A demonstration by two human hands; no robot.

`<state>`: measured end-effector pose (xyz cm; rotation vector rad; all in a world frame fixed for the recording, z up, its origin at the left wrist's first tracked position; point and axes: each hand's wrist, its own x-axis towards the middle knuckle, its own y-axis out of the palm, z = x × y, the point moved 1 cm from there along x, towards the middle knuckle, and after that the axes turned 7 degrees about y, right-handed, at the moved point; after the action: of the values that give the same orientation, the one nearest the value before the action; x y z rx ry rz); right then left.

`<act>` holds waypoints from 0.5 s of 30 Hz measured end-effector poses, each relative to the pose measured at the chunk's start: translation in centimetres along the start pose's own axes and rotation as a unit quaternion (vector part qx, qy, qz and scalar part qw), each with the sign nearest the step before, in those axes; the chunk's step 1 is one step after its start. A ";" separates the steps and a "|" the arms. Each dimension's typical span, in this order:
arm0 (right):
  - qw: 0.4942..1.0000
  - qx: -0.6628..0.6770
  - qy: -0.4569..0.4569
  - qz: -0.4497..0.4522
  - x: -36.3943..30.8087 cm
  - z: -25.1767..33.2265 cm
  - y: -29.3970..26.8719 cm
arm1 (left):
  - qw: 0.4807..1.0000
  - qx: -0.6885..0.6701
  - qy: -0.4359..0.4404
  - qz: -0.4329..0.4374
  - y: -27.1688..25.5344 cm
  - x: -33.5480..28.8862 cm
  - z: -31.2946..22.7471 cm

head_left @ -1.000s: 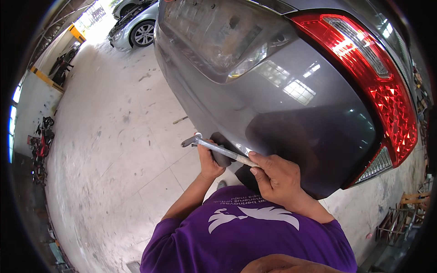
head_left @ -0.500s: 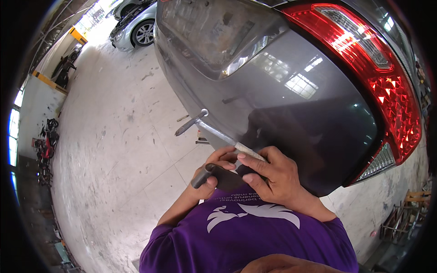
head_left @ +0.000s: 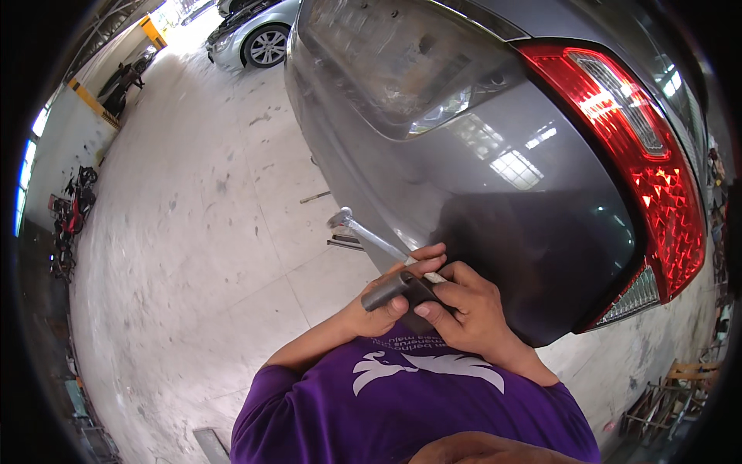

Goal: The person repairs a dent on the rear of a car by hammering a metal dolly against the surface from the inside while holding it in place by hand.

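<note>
Low in front of the car's dark grey rear panel (head_left: 510,255), my two hands are close together. My right hand (head_left: 475,309) is closed around the pale grip of a body hammer (head_left: 379,241), whose silver shaft points up and left to its round head. In my left hand (head_left: 379,313) is a dark grey dolly (head_left: 386,292) with a thick rounded edge, my thumb pressed against it. Fingers of my left hand also lie across the hammer's handle. My right thumb is beside the dolly; whether it touches cannot be told.
A red tail light (head_left: 657,170) is at the car's right corner. Farther off stand a silver car (head_left: 247,42) and a red motorcycle (head_left: 76,205) by the left wall. Metal bars (head_left: 345,242) show beside the bumper, and a wooden-topped rack (head_left: 680,394) stands at lower right.
The hammer has turned about its shaft, so its head looks shorter. My left hand with the dolly has moved right, closer to my right hand, its fingers now over the handle. The view has shifted slightly.
</note>
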<state>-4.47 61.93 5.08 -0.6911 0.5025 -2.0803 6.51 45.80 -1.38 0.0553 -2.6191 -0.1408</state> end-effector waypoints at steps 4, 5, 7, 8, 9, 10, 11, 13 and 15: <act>0.993 0.113 0.013 0.027 0.3 0.0 -0.1 | 0.999 -0.021 0.034 0.005 -0.3 0.1 -0.4; 0.990 0.135 0.011 0.033 0.3 0.1 -0.1 | 0.998 -0.035 0.046 0.003 -0.7 0.1 -0.6; 0.985 0.169 0.003 0.013 0.6 0.3 -0.2 | 0.989 -0.136 0.025 -0.052 -1.0 0.0 -0.9; 0.982 0.187 -0.001 0.004 0.6 0.3 -0.2 | 0.983 -0.161 0.042 -0.082 -1.2 -0.2 -0.9; 0.981 0.193 0.006 0.002 0.6 0.2 -0.2 | 0.975 -0.184 0.062 -0.110 -1.7 -0.4 -0.8; 0.980 0.200 0.013 0.001 0.5 -0.1 -0.2 | 0.969 -0.182 0.062 -0.158 -2.5 -0.8 -0.6; 0.978 0.207 0.019 0.000 0.4 -0.3 -0.2 | 0.960 -0.177 0.064 -0.207 -3.3 -1.2 -0.4; 0.981 0.188 0.042 -0.027 0.2 -0.7 -0.5 | 0.933 -0.119 0.023 -0.340 -5.8 -2.7 0.6; 0.978 0.190 0.066 -0.053 0.0 -1.5 -0.5 | 0.907 -0.046 -0.053 -0.416 -7.9 -4.0 0.7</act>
<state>-5.70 62.36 4.18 -0.3632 0.1310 -2.2486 9.74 38.28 -4.78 1.1587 -2.5057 -0.5691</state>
